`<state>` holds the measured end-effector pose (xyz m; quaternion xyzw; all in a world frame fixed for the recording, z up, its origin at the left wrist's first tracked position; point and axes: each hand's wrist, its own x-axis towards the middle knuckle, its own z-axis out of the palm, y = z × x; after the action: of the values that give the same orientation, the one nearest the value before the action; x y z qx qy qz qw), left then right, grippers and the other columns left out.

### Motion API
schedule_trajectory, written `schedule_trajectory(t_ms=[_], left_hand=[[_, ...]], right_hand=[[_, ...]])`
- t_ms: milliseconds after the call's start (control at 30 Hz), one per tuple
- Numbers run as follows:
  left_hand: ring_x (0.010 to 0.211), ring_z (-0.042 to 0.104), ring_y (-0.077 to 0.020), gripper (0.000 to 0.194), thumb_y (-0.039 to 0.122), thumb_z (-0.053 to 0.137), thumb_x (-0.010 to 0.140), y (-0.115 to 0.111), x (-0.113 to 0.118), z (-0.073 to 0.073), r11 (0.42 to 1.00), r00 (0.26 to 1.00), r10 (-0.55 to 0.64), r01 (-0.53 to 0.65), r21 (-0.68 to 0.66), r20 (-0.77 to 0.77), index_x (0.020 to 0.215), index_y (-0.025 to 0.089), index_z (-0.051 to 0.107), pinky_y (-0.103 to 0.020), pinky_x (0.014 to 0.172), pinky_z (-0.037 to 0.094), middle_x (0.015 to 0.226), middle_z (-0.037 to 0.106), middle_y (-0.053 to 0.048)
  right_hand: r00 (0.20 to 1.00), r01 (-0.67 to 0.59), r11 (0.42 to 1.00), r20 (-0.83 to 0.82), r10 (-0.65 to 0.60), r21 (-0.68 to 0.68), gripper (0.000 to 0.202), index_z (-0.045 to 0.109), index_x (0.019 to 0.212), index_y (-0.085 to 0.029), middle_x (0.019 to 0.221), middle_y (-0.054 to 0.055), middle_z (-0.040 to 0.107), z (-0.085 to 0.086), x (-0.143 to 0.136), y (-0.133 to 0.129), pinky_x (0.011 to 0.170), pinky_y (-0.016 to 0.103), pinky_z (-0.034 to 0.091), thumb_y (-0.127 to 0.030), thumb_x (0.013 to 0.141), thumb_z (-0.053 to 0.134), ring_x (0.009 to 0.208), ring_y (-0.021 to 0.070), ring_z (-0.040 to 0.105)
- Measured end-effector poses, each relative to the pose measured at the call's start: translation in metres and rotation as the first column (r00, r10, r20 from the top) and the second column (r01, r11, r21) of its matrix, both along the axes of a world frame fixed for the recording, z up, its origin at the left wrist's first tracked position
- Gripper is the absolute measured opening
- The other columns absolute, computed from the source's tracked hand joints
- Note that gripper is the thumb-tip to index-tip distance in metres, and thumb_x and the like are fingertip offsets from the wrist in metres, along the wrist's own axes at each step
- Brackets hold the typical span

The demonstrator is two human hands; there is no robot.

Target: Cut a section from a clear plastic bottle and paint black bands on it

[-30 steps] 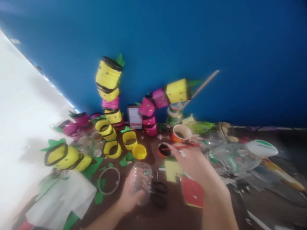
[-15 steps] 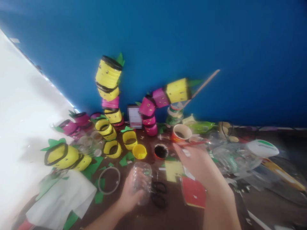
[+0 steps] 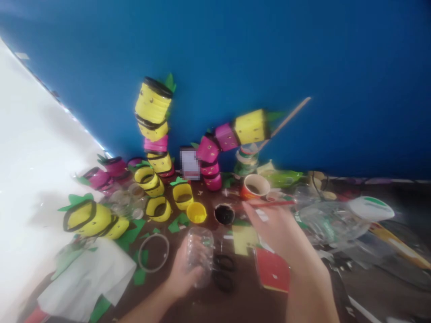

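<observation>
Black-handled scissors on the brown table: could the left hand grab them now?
Probably not: the left hand is gripping a clear plastic container, which comes between it and the black-handled scissors.

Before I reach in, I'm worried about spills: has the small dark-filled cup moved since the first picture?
Yes: the dark-filled cup has shifted left in the view, narrowing its gap to the plain yellow cup, which stays put.

I'm standing by what is looking like a craft corner: scissors [image 3: 222, 281] are lying just right of the left grip [image 3: 186, 264], green scraps [image 3: 178, 223] are littering the dark surface [image 3: 205, 309] beyond it, a dark-filled pot [image 3: 224, 214] is sitting left of the right grip [image 3: 273, 226], and leafy-topped yellow pots [image 3: 152, 106] and magenta pots [image 3: 208, 150] are towering beyond both.
</observation>
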<state>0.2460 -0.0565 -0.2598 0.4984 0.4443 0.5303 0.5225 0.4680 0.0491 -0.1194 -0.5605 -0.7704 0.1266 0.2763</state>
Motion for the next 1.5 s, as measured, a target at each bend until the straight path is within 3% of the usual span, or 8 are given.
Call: schedule_trajectory(t_ms=[300,433,600,767,900,1100,1267,1500], left_hand=[[0.082,0.063,-0.0234,0.063,0.056,0.068,0.069,-0.0013,0.0,-0.0009,1.0,0.999,-0.011,0.011,0.002,0.035,0.117,0.018,0.051,-0.038,0.079,0.05,0.094,0.065,-0.008],[0.08,0.063,-0.0225,0.062,0.055,0.068,0.069,-0.0004,0.0011,0.0001,1.0,0.998,-0.024,0.023,0.011,0.055,0.116,0.018,0.051,-0.036,0.076,0.051,0.092,0.065,-0.008],[0.082,0.063,-0.0239,0.063,0.056,0.067,0.069,0.0009,-0.0001,0.0003,1.0,0.999,-0.024,0.024,0.008,0.03,0.117,0.019,0.051,-0.038,0.078,0.05,0.093,0.065,-0.008],[0.085,0.062,-0.0252,0.062,0.056,0.066,0.071,0.0009,-0.0013,0.0,0.999,0.999,-0.039,0.039,0.029,-0.015,0.117,0.018,0.051,-0.04,0.082,0.048,0.094,0.065,-0.009],[0.085,0.062,-0.025,0.062,0.056,0.066,0.071,-0.0005,-0.0014,-0.0029,0.999,1.0,-0.027,0.027,0.018,-0.007,0.117,0.017,0.051,-0.039,0.081,0.048,0.095,0.064,-0.009],[0.084,0.062,-0.0247,0.061,0.058,0.066,0.07,0.0002,-0.0015,-0.0023,0.999,0.999,-0.039,0.039,0.017,-0.008,0.114,0.018,0.053,-0.039,0.08,0.049,0.095,0.064,-0.008],[0.085,0.062,-0.0252,0.061,0.058,0.066,0.069,0.0006,-0.0014,0.0006,1.0,0.999,-0.018,0.019,0.015,-0.042,0.113,0.017,0.054,-0.04,0.082,0.048,0.093,0.065,-0.009],[0.087,0.062,-0.0257,0.059,0.057,0.066,0.07,-0.0001,-0.0027,-0.0039,0.999,0.999,-0.033,0.034,0.017,-0.022,0.114,0.019,0.055,-0.04,0.084,0.048,0.097,0.065,-0.009]], right_hand=[[0.999,-0.038,0.998,0.0,0.038,-0.053,0.027,0.067,0.074,-0.024,0.078,0.002,0.074,-0.0094,-0.0007,0.0013,0.07,0.03,0.049,-0.033,0.09,0.048,0.076,0.021,0.068],[1.0,0.003,1.0,-0.021,-0.002,0.019,0.027,0.068,0.075,-0.023,0.08,0.003,0.074,-0.0069,0.0004,0.0017,0.071,0.03,0.049,-0.031,0.09,0.047,0.077,0.0213,0.068],[0.999,-0.032,0.998,0.01,0.033,-0.044,0.029,0.066,0.071,-0.023,0.073,0.003,0.073,-0.0037,-0.0014,0.0016,0.068,0.031,0.049,-0.031,0.09,0.046,0.072,0.0216,0.068],[1.0,-0.02,0.999,-0.025,0.019,-0.026,0.028,0.065,0.072,-0.023,0.075,0.002,0.073,-0.0016,-0.0028,0.0,0.067,0.03,0.049,-0.03,0.09,0.045,0.07,0.0202,0.068],[0.997,-0.08,0.995,0.006,0.08,-0.055,0.028,0.067,0.076,-0.023,0.075,0.002,0.073,-0.0052,-0.0027,0.0008,0.072,0.032,0.05,-0.031,0.09,0.045,0.073,0.021,0.068],[0.998,-0.044,0.999,-0.036,0.043,-0.031,0.022,0.067,0.081,-0.024,0.083,0.0,0.074,-0.0041,-0.0019,-0.0029,0.072,0.027,0.05,-0.029,0.089,0.047,0.078,0.0187,0.069],[0.997,-0.075,0.995,0.016,0.077,-0.063,0.025,0.07,0.085,-0.024,0.085,0.002,0.075,-0.0053,-0.003,-0.0026,0.077,0.031,0.052,-0.029,0.088,0.046,0.081,0.0209,0.069],[0.998,-0.062,0.997,0.002,0.063,-0.034,0.024,0.068,0.083,-0.025,0.084,0.001,0.074,-0.0037,-0.0015,-0.0038,0.072,0.027,0.052,-0.027,0.088,0.045,0.078,0.019,0.069]])
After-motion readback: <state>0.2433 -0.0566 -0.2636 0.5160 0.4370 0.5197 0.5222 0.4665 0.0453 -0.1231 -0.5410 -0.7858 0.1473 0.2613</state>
